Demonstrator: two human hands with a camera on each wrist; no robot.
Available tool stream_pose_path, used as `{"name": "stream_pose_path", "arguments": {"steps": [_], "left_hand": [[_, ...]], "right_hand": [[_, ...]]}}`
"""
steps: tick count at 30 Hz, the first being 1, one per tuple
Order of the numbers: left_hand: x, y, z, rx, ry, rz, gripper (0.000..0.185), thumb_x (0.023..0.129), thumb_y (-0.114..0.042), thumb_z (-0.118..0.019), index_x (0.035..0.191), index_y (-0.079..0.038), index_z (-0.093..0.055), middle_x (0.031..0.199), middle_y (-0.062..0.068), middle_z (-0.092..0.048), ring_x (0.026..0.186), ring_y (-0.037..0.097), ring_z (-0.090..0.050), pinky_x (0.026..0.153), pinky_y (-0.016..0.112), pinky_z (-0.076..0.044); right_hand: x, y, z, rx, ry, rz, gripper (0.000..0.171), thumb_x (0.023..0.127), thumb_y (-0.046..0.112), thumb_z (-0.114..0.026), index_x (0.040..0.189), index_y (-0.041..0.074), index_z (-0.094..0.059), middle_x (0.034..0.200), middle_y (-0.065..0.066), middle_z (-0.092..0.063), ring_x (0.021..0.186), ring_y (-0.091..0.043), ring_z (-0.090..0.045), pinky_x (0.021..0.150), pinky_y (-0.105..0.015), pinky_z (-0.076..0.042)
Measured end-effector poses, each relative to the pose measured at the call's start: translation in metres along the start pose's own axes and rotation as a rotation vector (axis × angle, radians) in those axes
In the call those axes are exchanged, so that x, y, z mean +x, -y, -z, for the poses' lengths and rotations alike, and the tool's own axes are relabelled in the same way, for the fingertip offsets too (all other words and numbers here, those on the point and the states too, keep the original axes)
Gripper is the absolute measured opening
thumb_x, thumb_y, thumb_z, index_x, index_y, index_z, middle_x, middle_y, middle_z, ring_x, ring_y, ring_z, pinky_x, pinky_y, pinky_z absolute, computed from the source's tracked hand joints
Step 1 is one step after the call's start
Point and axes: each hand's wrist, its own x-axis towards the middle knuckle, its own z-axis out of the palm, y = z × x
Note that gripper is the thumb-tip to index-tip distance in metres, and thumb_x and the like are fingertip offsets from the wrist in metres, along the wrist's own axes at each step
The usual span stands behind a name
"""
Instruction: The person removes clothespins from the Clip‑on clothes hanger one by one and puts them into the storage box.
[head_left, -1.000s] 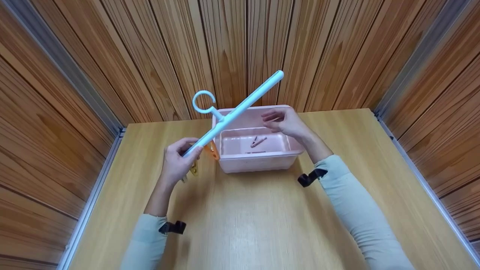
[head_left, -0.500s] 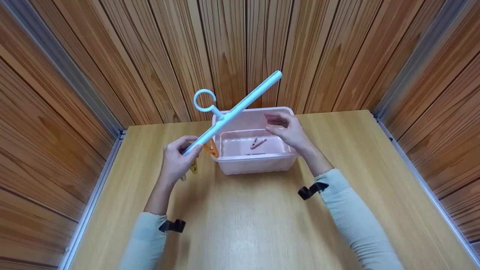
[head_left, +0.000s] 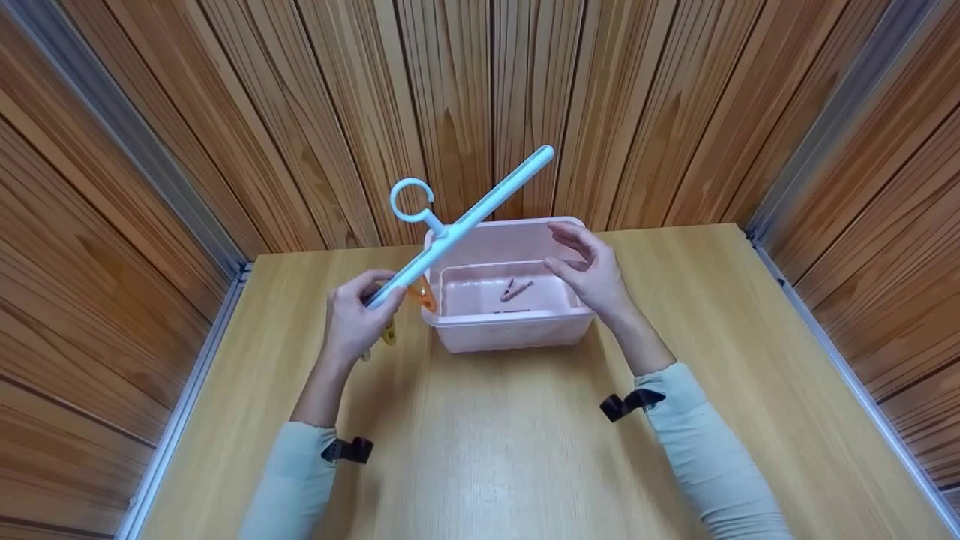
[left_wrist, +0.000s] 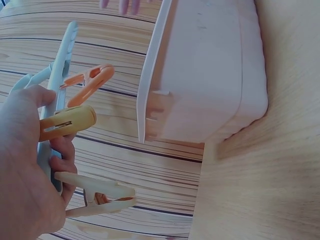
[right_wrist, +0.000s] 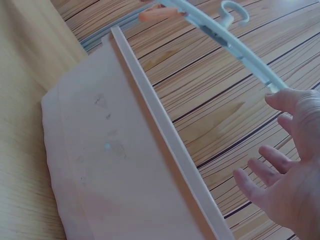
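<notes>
While my left hand [head_left: 352, 319] keeps gripping the blue hanger [head_left: 469, 217] (pegs dangling) beside the pink tub [head_left: 510, 330], my right hand [head_left: 592, 274] has opened and drawn back, empty, over its rim.

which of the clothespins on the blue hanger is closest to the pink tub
The orange clothespin, clipped highest on the blue hanger, sits nearest the pink tub; the yellow one and cream one hang lower, by the left hand.

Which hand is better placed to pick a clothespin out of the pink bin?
Right. The right hand is open and empty above the pink bin; the left hand grips the blue hanger.
</notes>
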Motion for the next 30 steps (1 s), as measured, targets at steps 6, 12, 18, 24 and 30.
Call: {"name": "stream_pose_path", "arguments": {"steps": [6, 12, 18, 24, 30], "left_hand": [[-0.001, -0.002, 0.000, 0.076, -0.013, -0.007, 0.028, 0.104, -0.025, -0.082, 0.126, -0.009, -0.083, 0.094, 0.016, -0.082, 0.074, 0.019, -0.068, 0.067, 0.021, -0.056], [-0.002, -0.002, 0.000, 0.096, 0.002, -0.013, 0.029, 0.105, -0.027, -0.081, 0.127, -0.009, -0.082, 0.092, 0.015, -0.081, 0.074, 0.022, -0.068, 0.065, 0.025, -0.054], [-0.003, -0.006, 0.000, 0.088, 0.024, -0.017, 0.029, 0.105, -0.029, -0.080, 0.126, -0.010, -0.083, 0.095, 0.013, -0.082, 0.077, 0.023, -0.068, 0.067, 0.026, -0.053], [-0.006, -0.006, -0.004, 0.117, 0.049, -0.076, 0.027, 0.103, -0.025, -0.083, 0.124, -0.008, -0.083, 0.094, 0.014, -0.082, 0.074, 0.021, -0.067, 0.066, 0.024, -0.051], [-0.009, -0.004, -0.003, 0.184, 0.032, -0.187, 0.023, 0.100, -0.020, -0.085, 0.117, -0.006, -0.084, 0.092, 0.013, -0.085, 0.069, 0.019, -0.065, 0.063, 0.022, -0.045]], "right_hand": [[-0.005, 0.005, 0.000, -0.012, -0.035, 0.039, 0.057, 0.103, 0.000, -0.077, 0.157, 0.001, -0.060, 0.165, -0.020, -0.061, 0.158, -0.036, -0.055, 0.124, -0.058, -0.053], [-0.010, 0.014, 0.000, -0.002, -0.061, 0.078, 0.057, 0.102, -0.001, -0.078, 0.157, 0.000, -0.060, 0.165, -0.022, -0.058, 0.160, -0.037, -0.052, 0.128, -0.065, -0.047], [-0.013, 0.023, 0.002, -0.045, -0.095, 0.138, 0.057, 0.100, 0.000, -0.080, 0.154, -0.001, -0.063, 0.166, -0.021, -0.057, 0.161, -0.034, -0.051, 0.128, -0.067, -0.047], [-0.016, 0.026, 0.006, -0.114, -0.107, 0.181, 0.063, 0.096, 0.001, -0.083, 0.156, 0.000, -0.062, 0.171, -0.022, -0.048, 0.164, -0.039, -0.043, 0.131, -0.074, -0.039], [-0.017, 0.025, 0.011, -0.250, -0.105, 0.229, 0.076, 0.091, 0.005, -0.091, 0.160, 0.005, -0.059, 0.177, -0.020, -0.042, 0.170, -0.041, -0.032, 0.136, -0.077, -0.027]]}}
